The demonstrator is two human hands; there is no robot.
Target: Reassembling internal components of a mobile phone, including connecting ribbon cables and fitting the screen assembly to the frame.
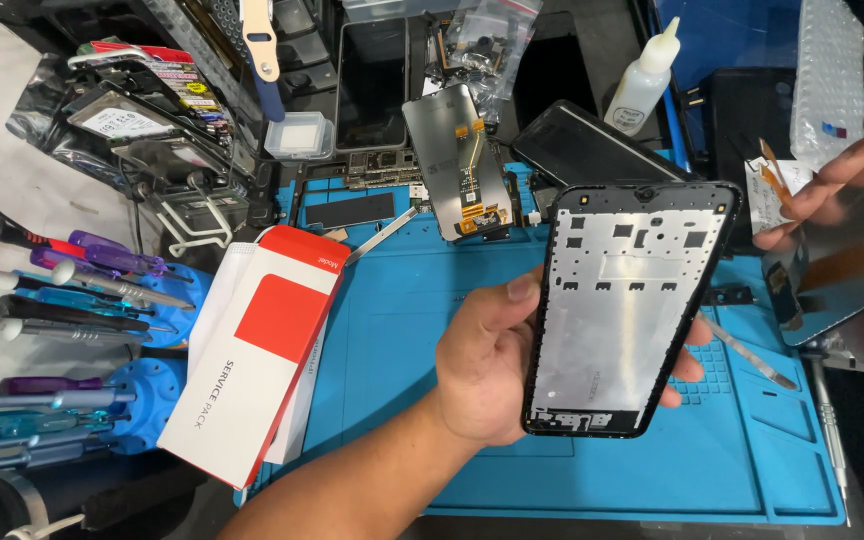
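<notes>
My left hand (487,365) holds a black phone frame (627,300) upright over the blue work mat (402,300), thumb on its left edge and fingers behind it. The frame's silver inner plate faces me. At the right edge, my right hand (832,180) grips a shiny display panel (852,270) with an orange flex strip on its back, tilted and partly cut off by the picture's edge. The two parts are apart, a short gap between them.
A red and white box (262,350) lies on the mat's left edge. Screwdrivers in blue holders (72,300) fill the left side. Another display panel (457,165), a dark phone (372,85), a white squeeze bottle (644,80) and metal tweezers (752,355) lie around.
</notes>
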